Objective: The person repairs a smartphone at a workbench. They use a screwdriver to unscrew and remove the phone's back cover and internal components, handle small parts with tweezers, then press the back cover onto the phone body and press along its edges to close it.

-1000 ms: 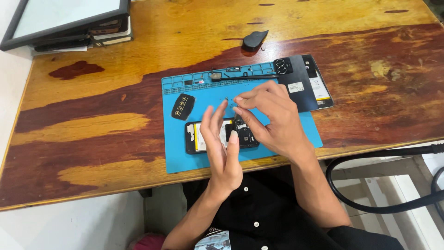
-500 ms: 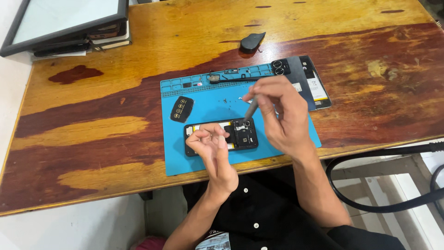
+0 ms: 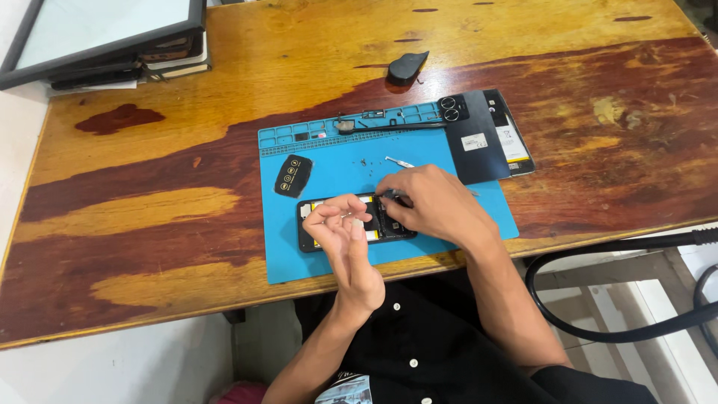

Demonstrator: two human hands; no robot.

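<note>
Opened black smartphone (image 3: 336, 224) with its back removed, flat on a blue rubber repair mat (image 3: 336, 157) near the front edge of the worn wooden table (image 3: 149, 187). Left hand (image 3: 345, 236) over the phone's middle, fingers (image 3: 329, 213) curled in, thumb and forefinger pinched; what they pinch too small to tell. Right hand (image 3: 434, 206) at the phone's right end, fingers closed on a thin metal tool (image 3: 390, 194). Detached black back cover (image 3: 475, 135) at the mat's far right corner, small black oval part (image 3: 293, 175) just left of the phone.

A worn wooden table (image 3: 149, 209) — golden and dark red-brown in patches — stands on a pale floor (image 3: 112, 366), evenly lit.
</note>
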